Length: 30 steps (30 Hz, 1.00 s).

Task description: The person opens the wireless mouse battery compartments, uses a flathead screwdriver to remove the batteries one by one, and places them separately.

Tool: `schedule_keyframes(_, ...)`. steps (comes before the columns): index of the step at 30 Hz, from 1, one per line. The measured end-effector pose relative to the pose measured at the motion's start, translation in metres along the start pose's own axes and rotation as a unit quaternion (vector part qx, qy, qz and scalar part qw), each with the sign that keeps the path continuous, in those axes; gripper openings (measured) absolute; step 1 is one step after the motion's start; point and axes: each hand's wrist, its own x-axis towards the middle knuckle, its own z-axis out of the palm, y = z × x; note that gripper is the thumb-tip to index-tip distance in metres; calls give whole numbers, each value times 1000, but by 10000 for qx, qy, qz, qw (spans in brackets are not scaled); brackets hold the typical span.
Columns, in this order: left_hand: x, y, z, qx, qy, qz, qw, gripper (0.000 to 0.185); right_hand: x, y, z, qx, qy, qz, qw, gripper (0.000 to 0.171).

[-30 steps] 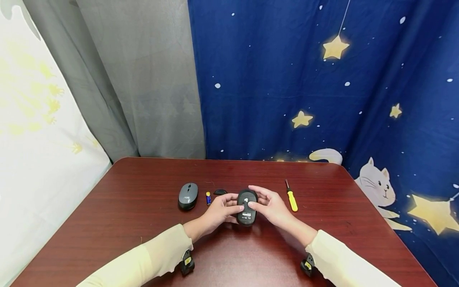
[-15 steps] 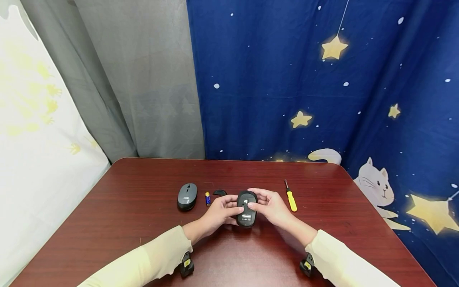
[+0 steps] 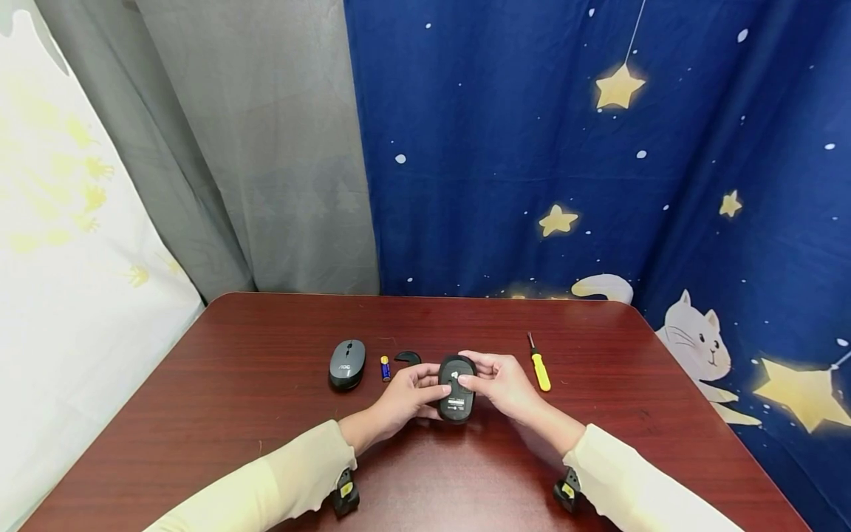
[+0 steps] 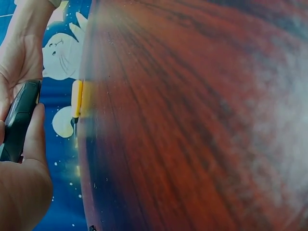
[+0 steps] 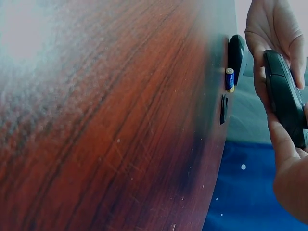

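In the head view, a black mouse (image 3: 456, 405) is held underside up over the middle of the brown table (image 3: 452, 473), its pale label toward the near end. The left hand (image 3: 408, 391) grips its left side, thumb on the underside; the right hand (image 3: 503, 383) pinches its far right part, thumb likewise on the underside. Whether a battery sits inside the held mouse is too small to tell. To the left, a grey mouse (image 3: 347, 363) lies top up, then a blue and yellow battery (image 3: 385, 369) and a small curved black piece (image 3: 408, 357), all resting outside on the tabletop. A yellow-handled screwdriver (image 3: 541, 372) lies to the right, tip pointing far.

In the left wrist view, the black mouse shows edge-on between both hands, the screwdriver beyond.

In the right wrist view, the battery lies between the grey mouse and the black piece; the held mouse's side shows, its underside out of sight.
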Motion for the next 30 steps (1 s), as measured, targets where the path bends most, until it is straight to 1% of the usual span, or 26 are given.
schedule_keyframes(8, -1, 0, 0, 56, -11, -15, 10000, 46, -1, -1, 1, 56, 51, 40, 10000, 43)
schedule_keyframes(14, -2, 0, 1, 35, 24, -47, 10000, 45, -1, 1, 1, 157, -9, 13, 9999, 43)
schedule_keyframes(17, -2, 1, 1, 26, 9, -49, 10000, 45, -1, 1, 1, 202, -108, -19, 9997, 46)
schedule_keyframes(21, -2, 1, 0, -12, 42, -63, 10000, 44, -1, 2, -1, 294, -306, -4, 9991, 55)
schedule_keyframes(24, -3, 1, 0, -45, 72, -55, 9999, 44, -1, 1, -1, 289, -358, 23, 9989, 58)
schedule_keyframes(30, -3, -2, 1, -86, 46, -18, 10000, 44, 0, -1, 0, 180, -255, 43, 9995, 48)
